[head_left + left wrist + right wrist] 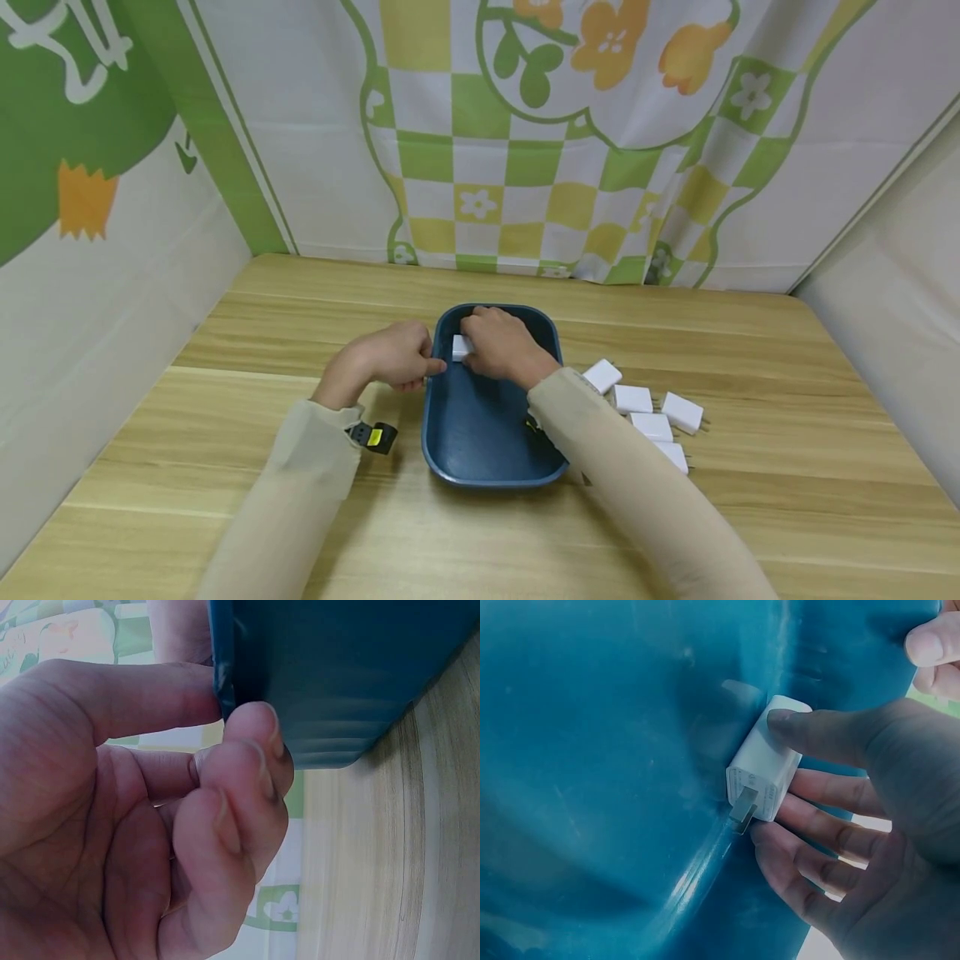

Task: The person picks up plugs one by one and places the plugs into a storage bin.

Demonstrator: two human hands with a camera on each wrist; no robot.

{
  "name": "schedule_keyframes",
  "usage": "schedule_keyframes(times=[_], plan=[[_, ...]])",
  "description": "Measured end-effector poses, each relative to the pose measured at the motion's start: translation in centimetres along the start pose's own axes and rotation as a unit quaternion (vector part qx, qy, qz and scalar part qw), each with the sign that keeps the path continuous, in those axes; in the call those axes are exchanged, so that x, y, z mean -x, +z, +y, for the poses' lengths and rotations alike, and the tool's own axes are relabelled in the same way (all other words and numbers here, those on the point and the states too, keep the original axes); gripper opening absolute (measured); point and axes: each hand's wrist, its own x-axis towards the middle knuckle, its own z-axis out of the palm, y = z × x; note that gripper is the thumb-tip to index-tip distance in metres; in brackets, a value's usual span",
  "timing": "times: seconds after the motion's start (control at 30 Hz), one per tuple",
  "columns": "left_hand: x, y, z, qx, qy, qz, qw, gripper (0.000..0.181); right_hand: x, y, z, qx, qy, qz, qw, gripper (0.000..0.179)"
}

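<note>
A dark blue rectangular tray (pixel 480 450) with rounded corners lies on the wooden table. My right hand (pixel 498 343) reaches into its far end and grips a white charger plug (pixel 462 347) between thumb and fingers. In the right wrist view the metal prongs of this charger plug (pixel 769 754) point away from the palm, close to the tray's inner wall. My left hand (pixel 397 357) pinches the tray's left rim. In the left wrist view its thumb laps over the rim (pixel 223 660), and the fingers (pixel 225 817) curl against the outer side.
Several more white charger plugs (pixel 651 427) lie loosely grouped on the table right of the tray, partly behind my right sleeve (pixel 622 450). A patterned curtain (pixel 517 175) hangs along the table's far edge. White cloth walls stand at both sides.
</note>
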Motion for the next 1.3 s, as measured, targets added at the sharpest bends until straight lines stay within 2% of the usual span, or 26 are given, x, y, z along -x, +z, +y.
schedule_keyframes(times=[0.9, 1.3], plan=[[0.1, 0.1, 0.0, 0.002, -0.004, 0.000, 1.0000, 0.039, 0.2, -0.5, 0.0, -0.004, 0.001, 0.007, 1.0000, 0.026], [0.0, 0.0, 0.0, -0.010, -0.003, 0.002, 0.9999, 0.041, 0.5, -1.7, -0.2, -0.016, 0.007, 0.018, 0.9997, 0.037]])
